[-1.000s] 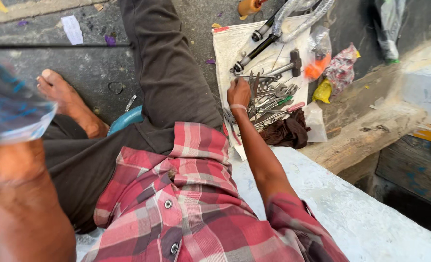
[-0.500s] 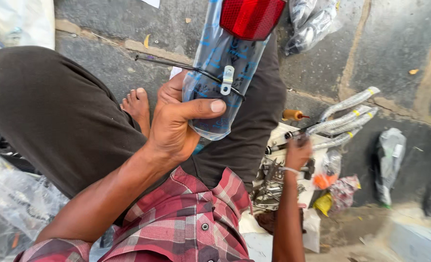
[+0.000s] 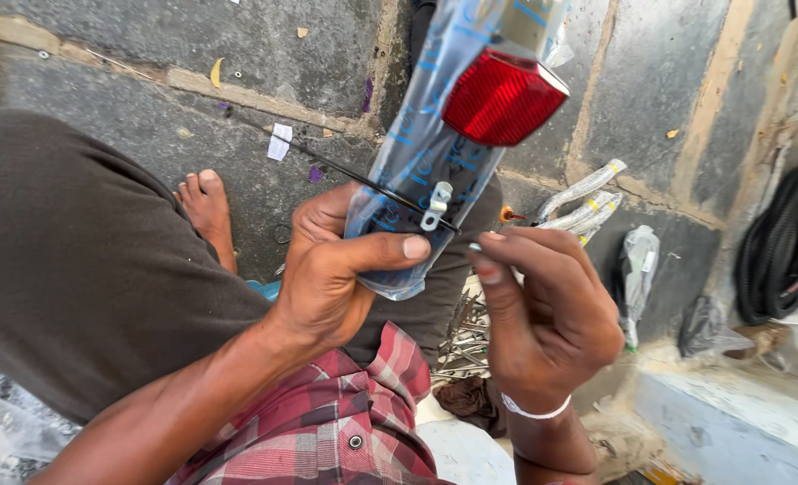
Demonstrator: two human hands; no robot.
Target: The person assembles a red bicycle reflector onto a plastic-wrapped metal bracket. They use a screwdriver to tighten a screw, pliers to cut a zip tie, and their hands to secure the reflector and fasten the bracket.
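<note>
My left hand (image 3: 341, 269) grips the lower end of a plastic-wrapped bicycle mudguard (image 3: 421, 171) with a red reflector (image 3: 503, 97) near its top. A thin black wire stay (image 3: 345, 171) and a small metal clip (image 3: 437, 205) cross the mudguard above my left thumb. My right hand (image 3: 543, 314) is raised just right of the mudguard, fingertips pinched at a small part next to the clip; what it pinches is too small to tell. I sit on the stone floor in dark trousers and a red checked shirt.
A pile of metal tools (image 3: 462, 346) lies on the floor below my hands with a dark rag (image 3: 471, 404). Wrapped metal parts (image 3: 588, 202) lie to the right. Black tyres (image 3: 781, 251) lean at the far right. My bare foot (image 3: 208, 211) rests on the left.
My right hand has come up from the tool pile to the clip on the mudguard. The view has swung, and the mudguard now sits closer and higher in my left hand.
</note>
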